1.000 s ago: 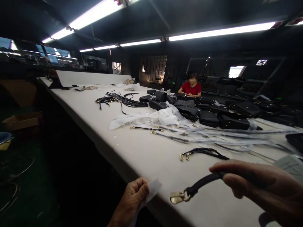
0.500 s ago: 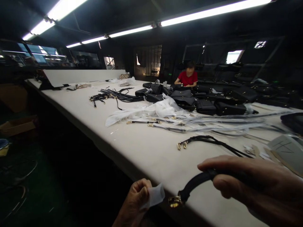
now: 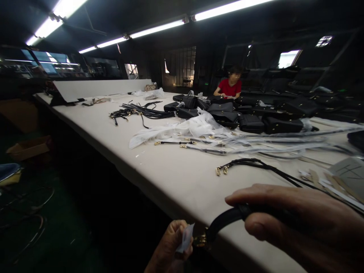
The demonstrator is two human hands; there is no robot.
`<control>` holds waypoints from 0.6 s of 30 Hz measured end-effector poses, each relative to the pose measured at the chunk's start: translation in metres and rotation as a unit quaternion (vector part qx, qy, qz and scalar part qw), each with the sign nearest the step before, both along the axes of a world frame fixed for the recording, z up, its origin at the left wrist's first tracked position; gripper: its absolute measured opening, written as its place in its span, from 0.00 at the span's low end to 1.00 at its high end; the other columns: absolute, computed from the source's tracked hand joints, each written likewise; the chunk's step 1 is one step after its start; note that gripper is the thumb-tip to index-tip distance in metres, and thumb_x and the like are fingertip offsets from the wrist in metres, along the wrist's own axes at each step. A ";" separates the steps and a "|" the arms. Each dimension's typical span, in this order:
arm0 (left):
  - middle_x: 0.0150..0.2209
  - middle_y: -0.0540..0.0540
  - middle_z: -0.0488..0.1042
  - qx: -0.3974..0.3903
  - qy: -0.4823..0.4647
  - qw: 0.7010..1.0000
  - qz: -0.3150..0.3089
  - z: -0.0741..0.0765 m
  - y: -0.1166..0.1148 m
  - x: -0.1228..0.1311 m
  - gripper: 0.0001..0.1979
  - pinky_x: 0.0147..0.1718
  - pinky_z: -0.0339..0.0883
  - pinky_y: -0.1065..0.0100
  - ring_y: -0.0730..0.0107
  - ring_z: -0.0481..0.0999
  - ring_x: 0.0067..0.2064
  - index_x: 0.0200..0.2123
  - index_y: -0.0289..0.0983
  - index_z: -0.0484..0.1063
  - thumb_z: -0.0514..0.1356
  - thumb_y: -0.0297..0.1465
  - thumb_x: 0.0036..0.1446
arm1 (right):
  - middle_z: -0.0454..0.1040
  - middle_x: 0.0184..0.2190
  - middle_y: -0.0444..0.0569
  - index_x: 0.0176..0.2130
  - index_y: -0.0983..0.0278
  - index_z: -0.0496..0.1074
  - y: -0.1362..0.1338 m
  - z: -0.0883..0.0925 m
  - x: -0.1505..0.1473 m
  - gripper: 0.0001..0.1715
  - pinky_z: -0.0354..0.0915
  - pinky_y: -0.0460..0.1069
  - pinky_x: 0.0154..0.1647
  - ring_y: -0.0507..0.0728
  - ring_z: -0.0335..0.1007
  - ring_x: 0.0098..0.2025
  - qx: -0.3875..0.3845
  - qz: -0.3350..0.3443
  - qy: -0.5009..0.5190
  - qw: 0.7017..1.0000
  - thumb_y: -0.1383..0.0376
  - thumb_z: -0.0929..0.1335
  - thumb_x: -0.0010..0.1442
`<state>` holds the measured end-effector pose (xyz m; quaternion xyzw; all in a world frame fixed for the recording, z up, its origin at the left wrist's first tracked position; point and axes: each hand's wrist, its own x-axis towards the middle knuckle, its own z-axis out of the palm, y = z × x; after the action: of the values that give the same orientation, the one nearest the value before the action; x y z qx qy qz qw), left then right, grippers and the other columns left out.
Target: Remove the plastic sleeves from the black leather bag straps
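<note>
Between the thumb and fingers of my right hand (image 3: 295, 223) lies a black strap (image 3: 226, 222), held over the table's near edge. Its free end curves down to a gold metal clasp (image 3: 201, 239). My left hand (image 3: 170, 246) is closed, pinching a small translucent plastic sleeve (image 3: 186, 238) right beside the clasp. Whether the sleeve touches the clasp I cannot tell. Farther up the table, a few black straps with gold clips (image 3: 253, 163) lie beyond my right hand.
The long pale table (image 3: 159, 182) carries plastic-wrapped straps (image 3: 256, 146), a heap of white plastic sleeves (image 3: 182, 129), a bundle of black straps (image 3: 142, 110) and several black bags (image 3: 250, 123). A person in red (image 3: 229, 88) sits at the far side. A cardboard box (image 3: 30, 148) stands at left.
My left hand has moved slightly right, bringing the plastic sleeve up close to the gold clasp. The strap in my right hand has shifted a little left. The view has turned slightly.
</note>
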<state>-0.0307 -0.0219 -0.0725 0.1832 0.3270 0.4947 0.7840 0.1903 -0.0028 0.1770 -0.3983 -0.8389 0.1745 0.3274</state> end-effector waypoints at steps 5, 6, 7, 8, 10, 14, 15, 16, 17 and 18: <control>0.14 0.53 0.62 0.019 0.007 0.999 -0.038 0.009 0.000 0.004 0.27 0.16 0.39 0.75 0.83 0.55 0.15 0.20 0.34 0.68 0.74 0.50 0.38 | 0.83 0.37 0.46 0.45 0.53 0.80 0.001 0.001 -0.007 0.13 0.76 0.44 0.33 0.59 0.81 0.35 -0.004 0.009 -0.008 1.000 0.56 0.69 0.62; 0.13 0.53 0.62 0.020 0.007 0.999 -0.045 0.011 0.000 0.005 0.28 0.15 0.40 0.75 0.83 0.55 0.14 0.18 0.34 0.67 0.74 0.50 0.38 | 0.83 0.37 0.46 0.44 0.53 0.80 0.002 0.001 -0.008 0.12 0.76 0.44 0.33 0.59 0.81 0.35 -0.006 0.010 -0.005 1.000 0.56 0.69 0.62; 0.13 0.53 0.62 0.018 0.006 0.999 -0.047 0.013 -0.001 0.006 0.28 0.15 0.40 0.74 0.83 0.55 0.14 0.18 0.34 0.67 0.74 0.50 0.38 | 0.83 0.37 0.45 0.44 0.53 0.80 0.002 0.000 -0.009 0.12 0.76 0.44 0.33 0.58 0.81 0.35 -0.010 0.012 -0.004 1.000 0.56 0.69 0.62; 0.13 0.53 0.63 0.013 0.005 0.999 -0.042 0.015 -0.002 0.006 0.28 0.16 0.40 0.74 0.83 0.55 0.14 0.18 0.34 0.68 0.74 0.51 0.38 | 0.83 0.37 0.45 0.44 0.53 0.80 0.002 -0.001 -0.010 0.11 0.76 0.43 0.33 0.58 0.81 0.35 -0.013 0.016 -0.001 1.000 0.56 0.70 0.62; 0.15 0.53 0.64 0.000 0.004 1.000 -0.023 0.018 -0.005 0.006 0.28 0.17 0.42 0.75 0.82 0.56 0.15 0.20 0.34 0.69 0.75 0.51 0.37 | 0.83 0.37 0.44 0.44 0.52 0.79 0.004 -0.003 -0.011 0.11 0.75 0.42 0.32 0.57 0.81 0.35 -0.015 0.029 0.005 0.999 0.58 0.70 0.61; 0.16 0.52 0.67 -0.013 0.003 1.000 -0.008 0.024 -0.012 0.005 0.28 0.20 0.45 0.75 0.80 0.58 0.18 0.23 0.34 0.71 0.75 0.51 0.35 | 0.83 0.37 0.42 0.45 0.53 0.78 0.006 -0.009 -0.012 0.11 0.74 0.40 0.33 0.55 0.81 0.36 -0.015 0.062 0.011 0.998 0.61 0.70 0.61; 0.17 0.51 0.67 -0.011 0.003 1.000 -0.015 0.026 -0.012 0.004 0.27 0.20 0.45 0.75 0.80 0.59 0.18 0.23 0.34 0.71 0.75 0.51 0.35 | 0.83 0.38 0.41 0.45 0.53 0.77 0.006 -0.010 -0.011 0.11 0.73 0.40 0.33 0.55 0.81 0.36 -0.020 0.066 0.005 0.998 0.62 0.70 0.61; 0.18 0.51 0.68 -0.008 0.003 1.000 -0.023 0.027 -0.013 0.004 0.27 0.20 0.46 0.75 0.79 0.60 0.18 0.24 0.34 0.71 0.75 0.51 0.36 | 0.83 0.38 0.41 0.45 0.53 0.77 0.006 -0.010 -0.011 0.11 0.73 0.39 0.34 0.54 0.81 0.37 -0.025 0.068 -0.001 0.997 0.62 0.70 0.61; 0.18 0.50 0.69 -0.004 0.004 0.999 -0.032 0.029 -0.013 0.004 0.27 0.20 0.47 0.74 0.79 0.60 0.19 0.24 0.34 0.71 0.74 0.51 0.36 | 0.82 0.38 0.40 0.46 0.53 0.77 0.005 -0.010 -0.010 0.12 0.73 0.39 0.35 0.54 0.80 0.37 -0.031 0.071 -0.007 0.997 0.62 0.71 0.61; 0.18 0.50 0.69 0.001 0.005 0.999 -0.043 0.032 -0.012 0.003 0.27 0.20 0.48 0.74 0.78 0.61 0.19 0.24 0.35 0.71 0.74 0.52 0.36 | 0.82 0.38 0.40 0.46 0.53 0.77 0.005 -0.010 -0.010 0.12 0.73 0.39 0.36 0.53 0.80 0.37 -0.035 0.075 -0.010 0.997 0.62 0.71 0.61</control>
<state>-0.0272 -0.0342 -0.0409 0.2006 0.3220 0.4601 0.8027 0.1801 0.0020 0.1674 -0.3474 -0.8629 0.2240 0.2908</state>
